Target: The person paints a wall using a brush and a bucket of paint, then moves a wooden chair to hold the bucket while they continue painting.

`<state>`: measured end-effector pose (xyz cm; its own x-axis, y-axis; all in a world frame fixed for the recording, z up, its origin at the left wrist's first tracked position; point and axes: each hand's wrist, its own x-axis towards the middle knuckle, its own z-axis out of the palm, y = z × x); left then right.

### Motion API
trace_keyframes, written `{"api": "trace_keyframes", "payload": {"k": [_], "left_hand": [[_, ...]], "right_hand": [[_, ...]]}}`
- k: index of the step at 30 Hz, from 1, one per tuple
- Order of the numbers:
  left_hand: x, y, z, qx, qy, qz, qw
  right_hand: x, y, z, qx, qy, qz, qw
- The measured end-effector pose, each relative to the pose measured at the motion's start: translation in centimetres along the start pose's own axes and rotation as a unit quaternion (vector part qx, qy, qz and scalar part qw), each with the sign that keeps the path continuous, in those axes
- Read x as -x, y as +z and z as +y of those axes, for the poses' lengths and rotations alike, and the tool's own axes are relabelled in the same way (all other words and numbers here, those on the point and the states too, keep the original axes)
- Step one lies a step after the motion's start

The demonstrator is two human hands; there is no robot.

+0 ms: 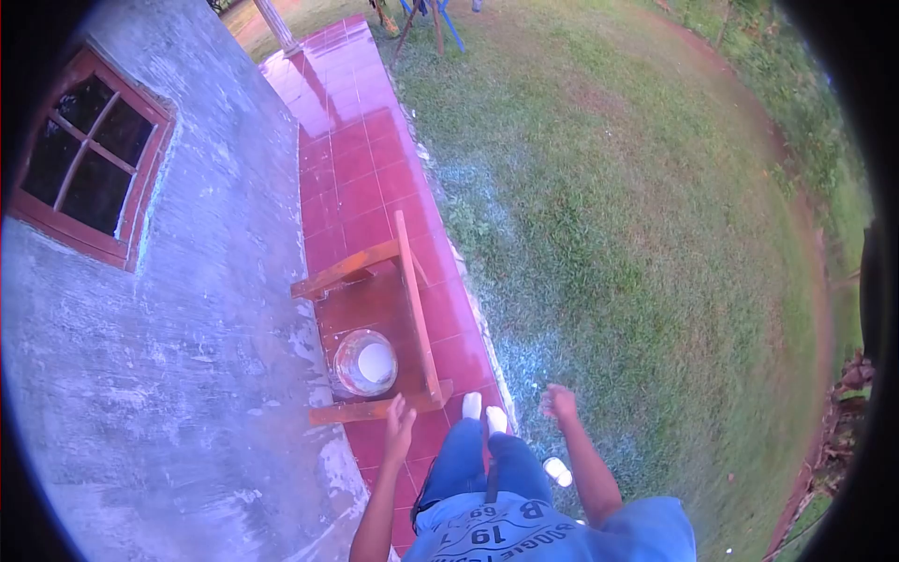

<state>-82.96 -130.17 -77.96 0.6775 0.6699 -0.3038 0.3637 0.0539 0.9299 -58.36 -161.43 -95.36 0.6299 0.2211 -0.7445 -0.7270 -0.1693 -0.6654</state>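
Observation:
My left hand (400,428) is held out near the front arm of a wooden chair (420,323), fingers extended and holding nothing. On the chair seat stands a paint-smeared bucket (343,367) with white liquid, which looks like paint, inside it. The bucket is beyond my left hand, close to the wall. My right hand (560,403) hangs over the grass on the other side of my legs, its fingers loosely bent and apart, with nothing clear in it. Below that hand a small white container (557,471) rests on the grass.
A rough grey-white wall (206,328) with a red-framed window (89,150) runs along the left. Red tiles (361,173) form a raised walkway, wet-looking farther off, with a broken edge beside the grass (637,244). A pillar (276,23) stands at the far end.

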Motion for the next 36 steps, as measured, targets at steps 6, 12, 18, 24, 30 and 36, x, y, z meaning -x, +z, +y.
{"api": "trace_keyframes", "payload": {"k": [6,12,18,24,30,36], "left_hand": [[-9.0,5.8,5.7,-0.253,-0.044,-0.049,0.965],[-14.6,7.2,-2.1,-0.191,0.023,0.027,0.981],[-15.2,6.7,0.3,-0.162,0.032,0.063,0.984],[-15.2,7.4,-0.7,-0.027,0.072,0.130,0.989],[-15.9,6.7,0.7,0.133,-0.038,0.166,0.976],[-23.1,8.2,0.4,-0.075,-0.004,0.236,0.969]], "right_hand": [[-1.0,0.4,-10.3,-0.054,-0.106,0.038,0.992],[-0.8,13.3,-16.5,0.138,-0.104,-0.147,0.974],[-11.0,32.2,-25.4,0.349,-0.270,-0.158,0.883],[-9.4,48.6,-38.9,0.426,-0.296,-0.096,0.850],[-8.1,55.5,-41.0,0.567,-0.256,-0.018,0.782],[-15.7,63.1,-46.2,0.677,-0.350,-0.086,0.642]]}}
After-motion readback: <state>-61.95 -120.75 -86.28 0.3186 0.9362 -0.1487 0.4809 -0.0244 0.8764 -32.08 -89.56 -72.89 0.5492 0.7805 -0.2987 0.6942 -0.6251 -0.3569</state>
